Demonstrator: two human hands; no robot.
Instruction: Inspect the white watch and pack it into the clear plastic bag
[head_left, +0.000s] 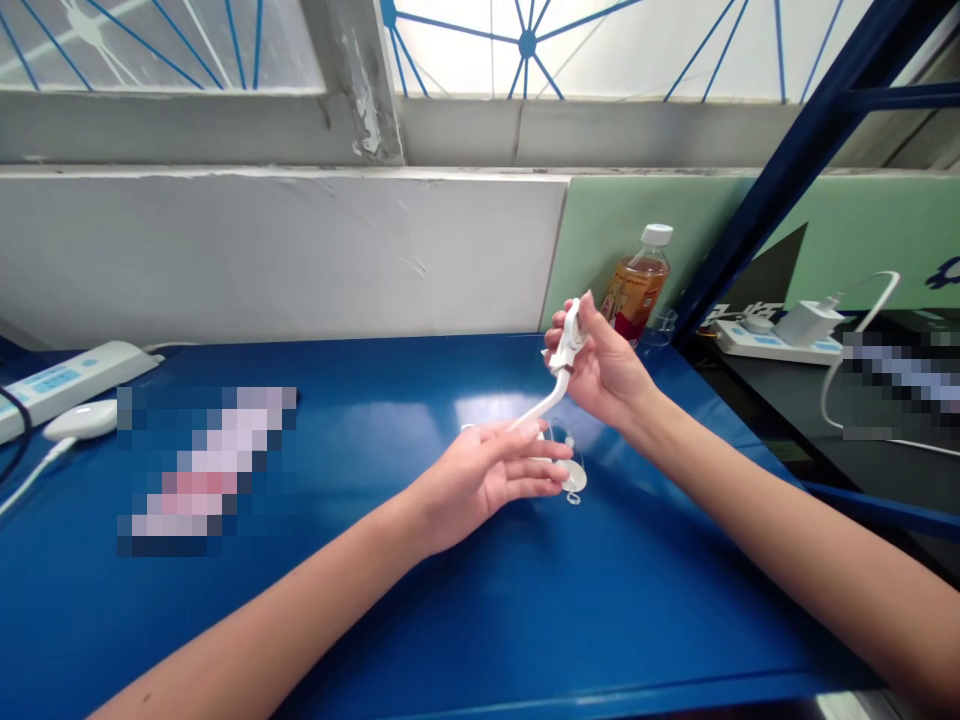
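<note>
A slim white bent object (566,352), perhaps a hook or cable piece, is held upright in my right hand (600,365), its fingers closed round the upper part. Its lower end slants down to my left hand (491,475), which is palm up with the fingers stretched out. Whether that end touches the palm is hard to tell. Just beyond the left fingertips, a small round whitish disc (574,475) with clear bits around it lies on the blue table (465,620). Something white behind the left fingers is mostly hidden.
At the left are a white power strip (75,380), a white plugged-in device (82,420) and a blurred-out flat object (210,465). A drink bottle (641,280) stands at the back right, near a blue metal post (765,190). Another power strip (780,342) lies farther right.
</note>
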